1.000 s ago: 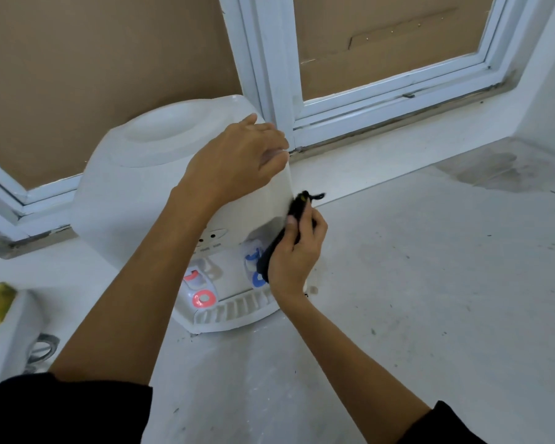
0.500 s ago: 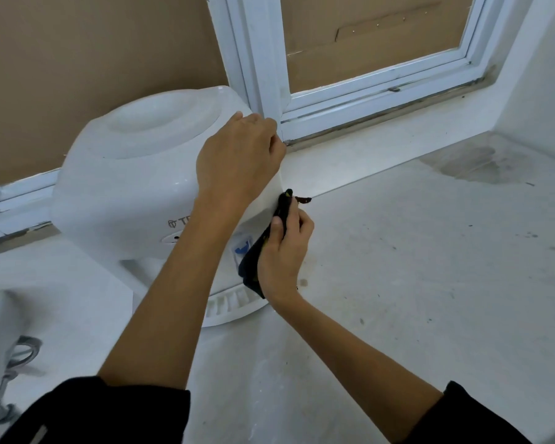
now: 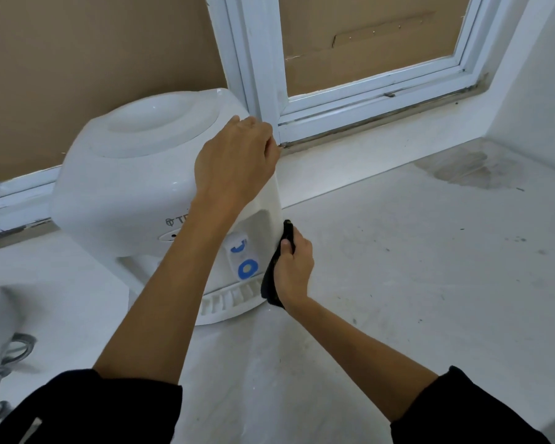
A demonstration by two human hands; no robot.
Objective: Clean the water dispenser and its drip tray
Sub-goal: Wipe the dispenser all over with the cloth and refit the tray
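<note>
Now a white dispenser (image 3: 135, 174) stands on a pale, scuffed counter (image 3: 414, 267) in front of a white-framed window (image 3: 350, 100) whose panes are covered with brown board. The left hand (image 3: 234, 161) lies over the dispenser's upper right shoulder, palm down, its fingers curled over the far edge and gripping the casing. The right hand (image 3: 293, 267) sits lower, at the dispenser's right side, holding a dark cloth (image 3: 274, 274) pinched between thumb and fingers and pressed flat against the side wall; the cloth runs from near the thumb tip down to the level of the tray. The drip tray (image 3: 228, 302), white and slotted, juts out at the dispenser's base and rests on the counter, just left of the cloth's lower end; whether the cloth touches it cannot be told. Above the tray, a blue tap (image 3: 244, 257) shows between the two forearms. The left forearm crosses in front of the dispenser's face and hides part of the printed lettering. Both arms end in black sleeves (image 3: 116, 408) at the bottom of the view. A darker damp-looking stain (image 3: 465, 168) marks the counter near the far right corner, well apart from the dispenser. At the far left edge, part of a metal fitting (image 3: 12, 357) shows below a white ledge.
</note>
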